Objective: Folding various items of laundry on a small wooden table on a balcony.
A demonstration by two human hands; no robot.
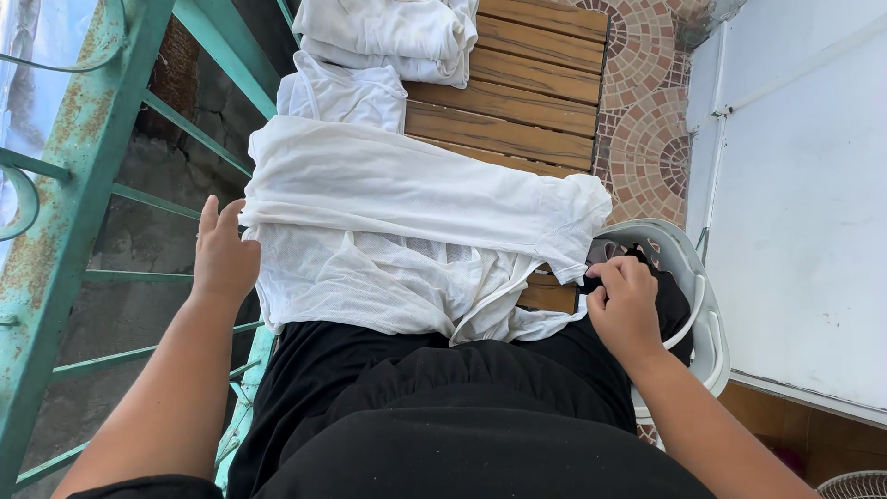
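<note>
White shirt point(407, 231): spread across the person's lap and the near end of a slatted wooden bench point(527, 102), its upper half folded over in a broad band, one sleeve reaching toward the right.
Left hand point(224, 254): fingers straight and loosely spread, palm laid against the shirt's left edge; it grips nothing.
Right hand point(625, 300): fingers curled, pinching the cloth at the shirt's right sleeve end, just above the basket.
Folded pile point(388, 32): white garments stacked at the far end of the bench.
Small white garment point(342, 92): lies flat between the pile and the spread shirt, touching both.
Laundry basket point(698, 296): white plastic, on the floor at the right beside the bench, with dark clothing point(665, 296) inside; the right hand overlaps its rim.
Black clothing point(443, 407): covers the person's lap, under the near edge of the shirt.
Railing point(65, 203): green painted metal with rust patches, on the left just beside the left arm.
Floor point(647, 120): patterned tiles in red and cream arcs beyond the bench.
Wall panel point(795, 185): white, on the right.
</note>
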